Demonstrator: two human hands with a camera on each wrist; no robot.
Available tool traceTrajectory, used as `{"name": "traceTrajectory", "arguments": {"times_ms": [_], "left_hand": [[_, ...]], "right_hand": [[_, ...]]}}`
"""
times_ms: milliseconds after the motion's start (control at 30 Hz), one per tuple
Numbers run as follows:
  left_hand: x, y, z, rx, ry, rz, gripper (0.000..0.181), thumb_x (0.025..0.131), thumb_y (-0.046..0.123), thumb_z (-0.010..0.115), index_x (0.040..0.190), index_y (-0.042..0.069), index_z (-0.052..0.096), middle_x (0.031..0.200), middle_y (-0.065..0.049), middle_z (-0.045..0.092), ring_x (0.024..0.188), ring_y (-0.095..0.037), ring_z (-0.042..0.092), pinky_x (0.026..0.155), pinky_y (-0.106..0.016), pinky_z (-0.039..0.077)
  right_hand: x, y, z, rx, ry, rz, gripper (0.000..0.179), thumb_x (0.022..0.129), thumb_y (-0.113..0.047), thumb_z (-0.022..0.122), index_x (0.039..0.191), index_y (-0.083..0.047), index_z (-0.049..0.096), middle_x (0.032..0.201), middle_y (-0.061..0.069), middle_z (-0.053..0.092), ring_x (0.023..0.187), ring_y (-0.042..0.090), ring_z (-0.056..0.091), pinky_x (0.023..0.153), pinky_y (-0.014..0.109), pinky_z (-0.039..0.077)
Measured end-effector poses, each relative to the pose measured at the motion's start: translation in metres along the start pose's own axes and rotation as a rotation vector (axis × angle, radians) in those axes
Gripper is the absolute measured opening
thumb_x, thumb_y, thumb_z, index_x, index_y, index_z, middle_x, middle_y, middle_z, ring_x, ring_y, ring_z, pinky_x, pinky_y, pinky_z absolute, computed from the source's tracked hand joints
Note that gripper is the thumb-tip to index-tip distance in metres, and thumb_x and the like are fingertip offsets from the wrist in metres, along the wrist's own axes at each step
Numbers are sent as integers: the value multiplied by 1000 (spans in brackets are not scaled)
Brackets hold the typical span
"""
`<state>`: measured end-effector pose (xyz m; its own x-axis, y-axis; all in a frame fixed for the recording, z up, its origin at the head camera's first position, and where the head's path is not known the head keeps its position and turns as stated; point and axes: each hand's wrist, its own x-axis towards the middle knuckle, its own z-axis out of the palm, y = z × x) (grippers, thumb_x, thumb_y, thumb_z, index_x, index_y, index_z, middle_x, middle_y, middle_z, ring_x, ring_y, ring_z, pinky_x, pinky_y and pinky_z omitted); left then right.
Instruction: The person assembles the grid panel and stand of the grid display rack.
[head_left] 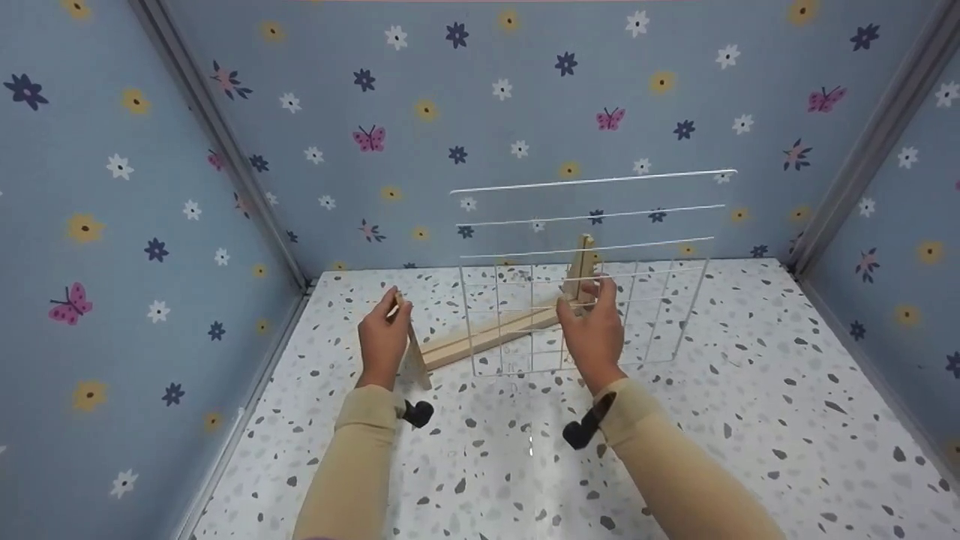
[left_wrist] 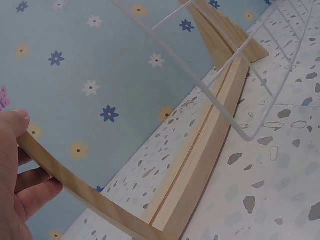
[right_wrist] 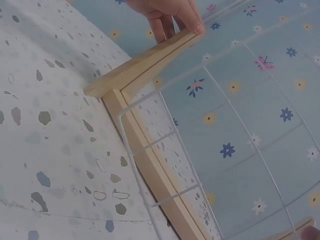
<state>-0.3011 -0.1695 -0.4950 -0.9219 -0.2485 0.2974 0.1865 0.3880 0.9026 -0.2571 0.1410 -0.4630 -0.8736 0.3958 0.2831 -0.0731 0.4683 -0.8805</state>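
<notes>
My left hand (head_left: 384, 341) grips the upper end of a short wooden upright (left_wrist: 95, 195), thumb on one side and fingers on the other. This upright joins one end of a grooved wooden rail (head_left: 491, 337) lying on the table. A second wooden upright (head_left: 579, 266) stands at the rail's far end. My right hand (head_left: 596, 334) holds a white wire grid (head_left: 532, 322), tilted in front of the rail. The hand partly hides its own hold on the wires. In the right wrist view, just a fingertip (right_wrist: 311, 233) of it shows.
Under everything lies a white speckled tabletop (head_left: 712, 442). Blue flowered panels stand at the back (head_left: 517, 120), left (head_left: 112, 262) and right (head_left: 911, 225), with grey metal strips (head_left: 225, 142) in the corners. The grid's wires overlap the far upright in the head view.
</notes>
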Motion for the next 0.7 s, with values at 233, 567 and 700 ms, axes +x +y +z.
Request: {"name": "traceTrajectory", "arguments": {"times_ms": [233, 567, 700], "left_hand": [[-6, 3, 4, -13, -40, 3, 49, 104, 27, 61, 150, 14, 51, 146, -12, 55, 129, -29, 59, 99, -37, 54], [-12, 7, 11, -18, -56, 6, 48, 103, 25, 62, 149, 14, 52, 143, -12, 58, 126, -28, 61, 98, -38, 54], [-15, 10, 13, -22, -59, 21, 48, 103, 24, 63, 148, 13, 53, 143, -12, 58, 126, -27, 61, 99, -37, 54]], "right_hand": [[4, -7, -3, -31, 12, -11, 48, 92, -35, 71, 130, -17, 48, 126, 5, 64, 91, 24, 66, 66, 42, 51], [9, -13, -9, -40, 15, -15, 50, 92, -38, 72, 130, -17, 48, 127, 1, 63, 104, 25, 64, 73, 45, 51], [11, -16, -12, -36, 11, -3, 52, 92, -37, 72, 133, -18, 46, 131, 1, 62, 106, 25, 64, 73, 45, 51]]}}
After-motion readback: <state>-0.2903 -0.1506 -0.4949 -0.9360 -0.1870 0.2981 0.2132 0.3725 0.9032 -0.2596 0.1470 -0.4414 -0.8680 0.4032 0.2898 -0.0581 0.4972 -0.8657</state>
